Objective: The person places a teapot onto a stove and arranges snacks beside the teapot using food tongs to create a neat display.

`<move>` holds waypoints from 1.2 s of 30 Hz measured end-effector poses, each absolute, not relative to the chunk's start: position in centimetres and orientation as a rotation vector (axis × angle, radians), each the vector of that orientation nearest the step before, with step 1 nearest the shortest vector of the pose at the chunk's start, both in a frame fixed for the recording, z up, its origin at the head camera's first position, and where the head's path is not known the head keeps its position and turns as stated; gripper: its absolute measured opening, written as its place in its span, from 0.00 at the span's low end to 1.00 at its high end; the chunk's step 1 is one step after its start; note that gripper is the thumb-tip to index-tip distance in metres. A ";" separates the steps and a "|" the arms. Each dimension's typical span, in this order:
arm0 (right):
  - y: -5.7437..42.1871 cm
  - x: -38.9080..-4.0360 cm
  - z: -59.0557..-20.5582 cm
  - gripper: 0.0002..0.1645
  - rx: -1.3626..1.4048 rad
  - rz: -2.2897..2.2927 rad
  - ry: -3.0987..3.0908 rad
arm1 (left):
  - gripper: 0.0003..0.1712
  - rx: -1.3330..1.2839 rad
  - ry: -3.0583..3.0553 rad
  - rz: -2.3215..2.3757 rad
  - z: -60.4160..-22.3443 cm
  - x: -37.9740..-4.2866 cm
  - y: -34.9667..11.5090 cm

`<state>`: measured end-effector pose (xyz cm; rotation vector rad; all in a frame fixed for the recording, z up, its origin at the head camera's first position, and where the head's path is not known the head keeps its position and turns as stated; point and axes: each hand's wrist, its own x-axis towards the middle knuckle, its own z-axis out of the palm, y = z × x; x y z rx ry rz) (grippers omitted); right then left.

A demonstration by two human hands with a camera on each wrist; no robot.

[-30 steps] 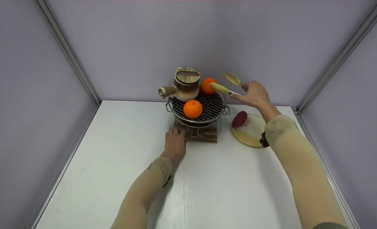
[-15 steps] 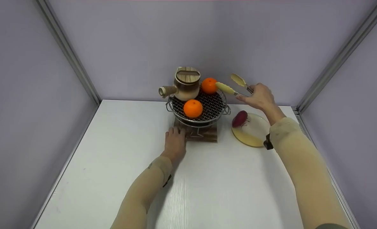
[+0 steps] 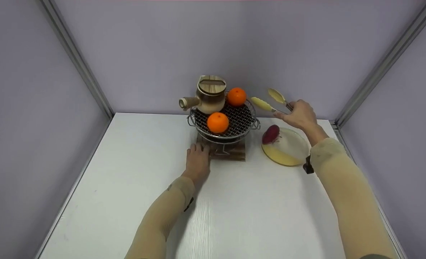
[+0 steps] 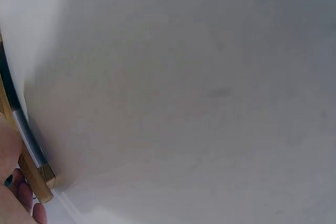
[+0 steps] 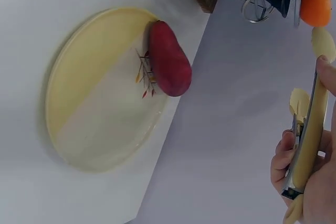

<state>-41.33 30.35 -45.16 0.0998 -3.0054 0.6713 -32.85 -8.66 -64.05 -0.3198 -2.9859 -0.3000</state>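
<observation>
My right hand (image 3: 299,115) holds food tongs (image 5: 310,135) with pale yellow tips, their arms spread and nothing between them. They hover right of the grill, above and behind a plate (image 3: 284,158). On that plate's rim lies a dark red sweet potato (image 5: 170,64). My left hand (image 3: 197,162) grips the left front corner of the grill's wooden base (image 3: 236,154); the base's edge (image 4: 38,182) shows beside the fingers in the left wrist view. One orange (image 3: 218,122) sits at the front of the mesh rack (image 3: 239,120), another orange (image 3: 237,96) at its back right.
A brown and cream teapot (image 3: 211,99) with a wooden lid and side handle stands on the rack's back left. Wire loops (image 3: 256,124) jut from the rack's sides. A wall (image 3: 144,54) rises behind the white table (image 3: 137,151).
My right hand has drawn the tongs rightward and slightly down, away from the back orange. The left hand, grill, teapot and sweet potato stay where they were.
</observation>
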 end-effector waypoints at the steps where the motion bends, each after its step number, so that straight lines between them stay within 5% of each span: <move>1: 30.5 -41.2 -45.3 0.49 0.096 0.673 -3.009 | 0.26 -0.320 -2.981 -0.308 -64.1 -32.8 -8.7; 14: 32.9 -40.2 -47.1 0.54 0.013 0.673 -3.072 | 0.26 -0.290 -2.989 -0.300 -64.2 -32.9 -8.4; 24: 33.8 -39.7 -48.8 0.42 -0.026 0.641 -3.054 | 0.24 -0.286 -2.978 -0.342 -64.1 -32.9 -8.5; 36: 34.6 -38.9 -50.9 0.50 -0.118 0.688 -3.117 | 0.24 -0.292 -2.963 -0.347 -64.3 -32.9 -8.5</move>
